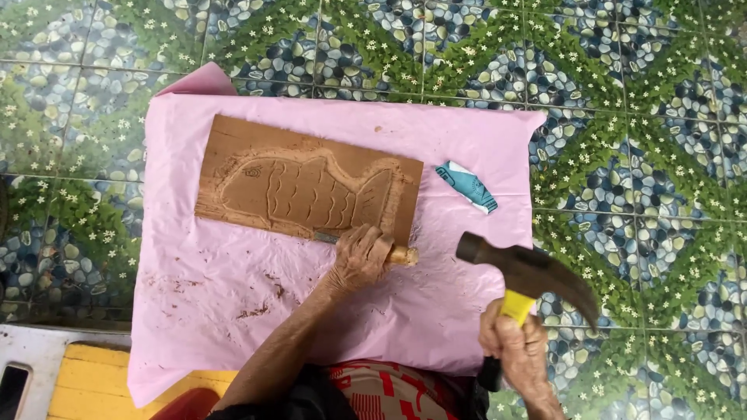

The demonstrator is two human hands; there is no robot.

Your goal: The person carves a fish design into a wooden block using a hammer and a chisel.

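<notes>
While the left hand point(359, 257) is closed around a chisel point(393, 252) whose blade meets the lower edge of the board point(257, 140), the right hand point(517, 342) grips a hammer point(529, 276) raised just right of the board's lower corner. The board, carved with a fish, lies on a pink sheet point(202, 303) spread over the tiled floor point(638, 117). A small blue packet point(467, 187) lies on the sheet just right of the board.

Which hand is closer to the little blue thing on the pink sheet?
The left hand, holding the chisel at the wooden board, lies below-left of the blue packet. The right hand, gripping the hammer, is farther below it.
</notes>
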